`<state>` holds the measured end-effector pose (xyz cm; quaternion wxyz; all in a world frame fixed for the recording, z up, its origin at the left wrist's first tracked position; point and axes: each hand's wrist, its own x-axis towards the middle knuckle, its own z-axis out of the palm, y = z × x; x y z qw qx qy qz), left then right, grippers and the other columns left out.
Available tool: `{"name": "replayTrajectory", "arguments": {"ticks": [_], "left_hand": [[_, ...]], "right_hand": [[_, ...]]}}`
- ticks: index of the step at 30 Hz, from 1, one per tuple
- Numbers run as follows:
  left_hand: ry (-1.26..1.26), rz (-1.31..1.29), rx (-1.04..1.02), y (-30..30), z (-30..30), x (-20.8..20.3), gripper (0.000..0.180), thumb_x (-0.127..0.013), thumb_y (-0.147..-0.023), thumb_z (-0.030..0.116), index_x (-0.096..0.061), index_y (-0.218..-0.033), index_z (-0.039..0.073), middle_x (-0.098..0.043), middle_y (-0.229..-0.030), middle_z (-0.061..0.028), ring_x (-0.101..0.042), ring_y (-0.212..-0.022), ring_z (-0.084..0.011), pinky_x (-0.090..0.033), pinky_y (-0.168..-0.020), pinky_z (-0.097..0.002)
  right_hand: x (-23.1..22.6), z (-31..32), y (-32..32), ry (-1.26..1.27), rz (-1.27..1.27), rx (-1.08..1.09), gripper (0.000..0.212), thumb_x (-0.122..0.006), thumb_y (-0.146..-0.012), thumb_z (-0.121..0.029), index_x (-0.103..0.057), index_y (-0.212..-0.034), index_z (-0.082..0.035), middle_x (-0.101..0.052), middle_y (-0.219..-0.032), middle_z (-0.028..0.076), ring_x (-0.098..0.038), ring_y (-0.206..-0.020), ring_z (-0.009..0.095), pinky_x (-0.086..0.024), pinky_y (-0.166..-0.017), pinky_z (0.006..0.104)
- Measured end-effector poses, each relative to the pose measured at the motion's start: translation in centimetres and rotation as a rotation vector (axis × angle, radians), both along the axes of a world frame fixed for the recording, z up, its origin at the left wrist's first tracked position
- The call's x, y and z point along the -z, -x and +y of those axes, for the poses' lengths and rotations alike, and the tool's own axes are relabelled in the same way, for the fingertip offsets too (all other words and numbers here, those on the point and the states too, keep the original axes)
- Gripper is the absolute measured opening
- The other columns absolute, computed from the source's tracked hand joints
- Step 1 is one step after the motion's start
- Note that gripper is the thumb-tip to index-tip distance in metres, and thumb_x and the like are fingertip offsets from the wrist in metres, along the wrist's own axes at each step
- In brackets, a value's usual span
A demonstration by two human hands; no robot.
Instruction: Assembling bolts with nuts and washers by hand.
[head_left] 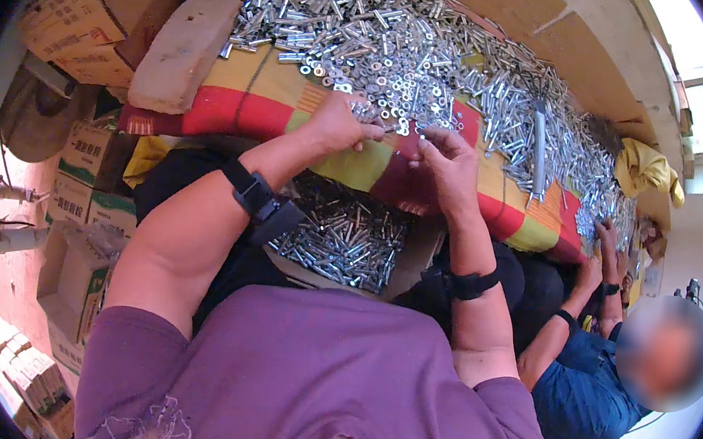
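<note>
My left hand (340, 126) is at the near edge of a pile of loose metal hardware, with its fingers closed. A thin, dull metal piece seems to stick out from its fingertips, but its kind is too small to make out. Facing it from the right, my right hand (452, 163) pinches a small shiny metal piece between thumb and fingers. Just beyond both hands lie loose washers and nuts (396, 83). Metal sleeves and bolts (331, 7) are heaped behind them. Beneath everything is a red, yellow and maroon patterned cloth (238, 113).
Under the cloth's edge, a cardboard box (416, 256) holds many metal bolts (341, 240). A brick-like block (185, 52) and cartons (89, 25) stand at left. To the right, a co-worker (596, 382) reaches into the same pile, near a grey tube (538, 153) and yellow cloth (648, 169).
</note>
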<state>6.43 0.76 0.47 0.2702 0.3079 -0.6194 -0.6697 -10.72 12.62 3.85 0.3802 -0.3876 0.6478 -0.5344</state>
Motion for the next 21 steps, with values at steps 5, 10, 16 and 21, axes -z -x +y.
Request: {"name": "replayTrajectory", "arguments": {"ticks": [5,10,16,21], "left_hand": [[-0.094,-0.042,0.097,0.6,1.3,-0.6,0.015,-0.073,-0.071,0.009,-0.066,-0.084,0.004,-0.066,-0.069,-0.0040,-0.054,-0.050,-0.0070,-0.042,-0.044,-0.0206],[-0.242,0.052,0.069,0.6,1.4,-0.3,0.010,-0.071,-0.074,0.010,-0.064,-0.081,0.006,-0.064,-0.067,-0.0021,-0.051,-0.048,-0.0050,-0.036,-0.040,-0.0198],[-0.379,0.003,0.138,0.3,0.9,-1.1,0.012,-0.071,-0.073,0.010,-0.063,-0.081,0.006,-0.062,-0.064,-0.0019,-0.048,-0.044,-0.0071,-0.035,-0.039,-0.0208],[-0.061,-0.045,0.007,1.1,0.4,-0.9,0.013,-0.073,-0.071,0.010,-0.065,-0.080,0.004,-0.064,-0.066,-0.0027,-0.051,-0.047,-0.0068,-0.038,-0.041,-0.0214]], "right_hand": [[-0.7,0.1,-0.7,-0.014,-0.083,-0.039,0.015,-0.060,-0.084,-0.002,-0.064,-0.097,0.004,-0.064,-0.083,0.007,-0.063,-0.067,0.012,-0.054,-0.060,0.0232],[0.4,-0.2,-0.9,0.282,0.283,-0.122,0.015,-0.059,-0.083,0.003,-0.066,-0.095,0.001,-0.061,-0.073,0.004,-0.062,-0.065,0.011,-0.052,-0.059,0.0228],[0.4,-0.5,-1.0,-0.004,0.197,-0.078,0.012,-0.062,-0.084,-0.009,-0.064,-0.080,0.002,-0.059,-0.067,0.004,-0.058,-0.064,0.009,-0.046,-0.054,0.0230],[-0.2,-2.6,-0.9,-0.098,0.434,-0.057,0.024,-0.060,-0.086,-0.021,-0.062,-0.079,0.002,-0.060,-0.070,0.005,-0.057,-0.063,0.012,-0.046,-0.056,0.0270]]}}
